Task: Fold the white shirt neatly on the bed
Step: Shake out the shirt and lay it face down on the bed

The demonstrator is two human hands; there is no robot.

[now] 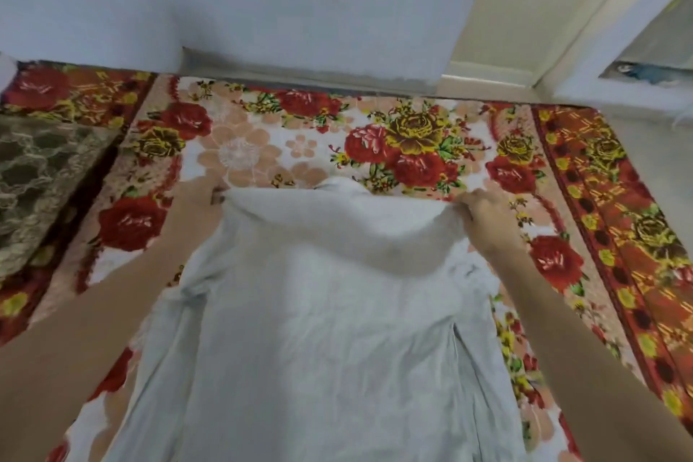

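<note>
The white shirt (318, 330) lies lengthwise on the bed, running from the bottom edge of the view up to the middle. Its far end is raised and sags in a curve between my hands. My left hand (202, 195) pinches the far left corner of the shirt. My right hand (483, 210) pinches the far right corner. Both arms reach forward along the shirt's two sides. A sleeve is bunched along the left side near my left forearm, and folded cloth shows under the right edge.
The bed carries a blanket (393, 146) with red and yellow roses. A dark lace-patterned cloth (33, 176) lies at the left. A pale wall (262, 4) runs along the bed's far edge, and a door frame (498, 49) stands at the back right.
</note>
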